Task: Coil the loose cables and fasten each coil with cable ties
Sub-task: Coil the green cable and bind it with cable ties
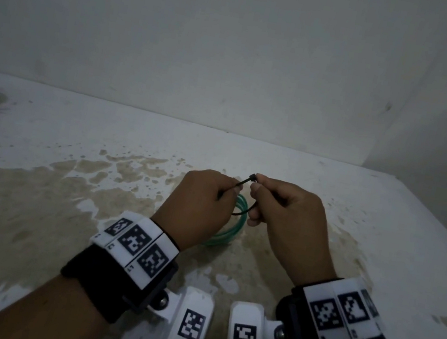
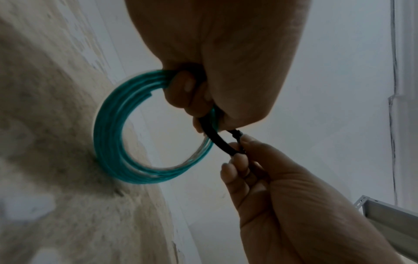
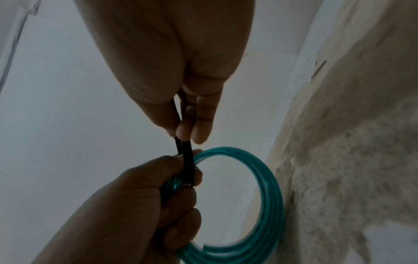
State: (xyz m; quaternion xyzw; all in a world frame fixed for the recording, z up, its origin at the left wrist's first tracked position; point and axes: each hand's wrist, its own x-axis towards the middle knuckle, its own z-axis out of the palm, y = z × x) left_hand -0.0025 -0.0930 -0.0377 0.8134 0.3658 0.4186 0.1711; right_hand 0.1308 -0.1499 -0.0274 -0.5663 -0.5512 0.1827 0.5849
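A glossy teal cable coil (image 2: 113, 128) of several round loops hung above the stained, blotchy white table (image 1: 32, 195). A thin black cable tie (image 2: 212, 135) looped around it. The left hand (image 1: 204, 204) gripped coil and tie; the right hand (image 1: 283, 212) pinched the tie's head, knuckles up.

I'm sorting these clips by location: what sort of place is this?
Probably a bare utility or storage room, not a fitted workshop. The work surface is white and badly stained with peeling patches, the walls are plain and scuffed, and a slotted metal shelf bracket shows at one side.
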